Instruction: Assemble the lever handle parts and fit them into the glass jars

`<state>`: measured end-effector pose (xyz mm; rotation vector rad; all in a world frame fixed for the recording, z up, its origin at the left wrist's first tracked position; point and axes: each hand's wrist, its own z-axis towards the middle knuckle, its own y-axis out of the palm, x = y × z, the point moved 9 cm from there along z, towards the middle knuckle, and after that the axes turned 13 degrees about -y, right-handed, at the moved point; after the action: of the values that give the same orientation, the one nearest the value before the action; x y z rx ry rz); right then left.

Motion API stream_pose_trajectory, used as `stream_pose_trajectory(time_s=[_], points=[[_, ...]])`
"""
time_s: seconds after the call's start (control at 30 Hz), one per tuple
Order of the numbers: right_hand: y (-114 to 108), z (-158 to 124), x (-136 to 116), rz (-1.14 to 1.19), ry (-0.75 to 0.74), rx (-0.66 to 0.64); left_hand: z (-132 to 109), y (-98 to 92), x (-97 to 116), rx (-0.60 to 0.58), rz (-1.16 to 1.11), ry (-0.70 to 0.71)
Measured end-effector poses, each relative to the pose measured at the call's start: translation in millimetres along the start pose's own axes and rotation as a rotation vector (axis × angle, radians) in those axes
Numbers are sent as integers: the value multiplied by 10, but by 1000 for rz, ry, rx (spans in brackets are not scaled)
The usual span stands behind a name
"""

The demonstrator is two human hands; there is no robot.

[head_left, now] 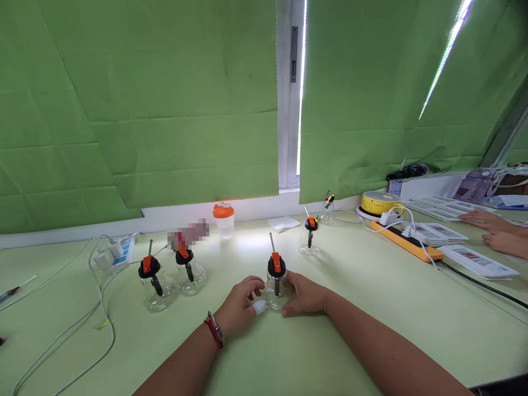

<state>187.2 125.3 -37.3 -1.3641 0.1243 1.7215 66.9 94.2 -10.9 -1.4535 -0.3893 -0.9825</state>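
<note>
A clear glass jar point(277, 294) with a black cap, an orange-red lever and a thin metal rod on top stands upright on the table in front of me. My right hand point(307, 295) curves around its right side, thumb in front and fingers behind. On the other side, my left hand point(242, 303) has its fingers bent and apart from the thumb, which wears a white wrap, close to the glass. Two similar jars, a glass jar point(159, 291) and a second glass jar point(192, 278), stand to the left. Another such jar point(309, 247) is farther back at the right.
A cup with an orange lid point(224, 220) and a white paper point(284, 223) lie at the back. White cables point(100, 286) cross the left side. An orange power strip point(406, 242), a yellow round container point(378, 203) and stacked cards point(474, 261) occupy the right, near another person's hands point(497, 231).
</note>
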Motion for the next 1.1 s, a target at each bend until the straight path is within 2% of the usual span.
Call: stream_pose_trajectory(time_s=[0.63,0.9,1.1], points=[[5,0,-12,-28,-2,-1,1,1,-1,-15,-7,6],[-22,-7,64,-48,27,16,7,14,-29,-30,-52,2],[-41,-9,64,-71,49,28,24,9,-70,13,-78,-27]])
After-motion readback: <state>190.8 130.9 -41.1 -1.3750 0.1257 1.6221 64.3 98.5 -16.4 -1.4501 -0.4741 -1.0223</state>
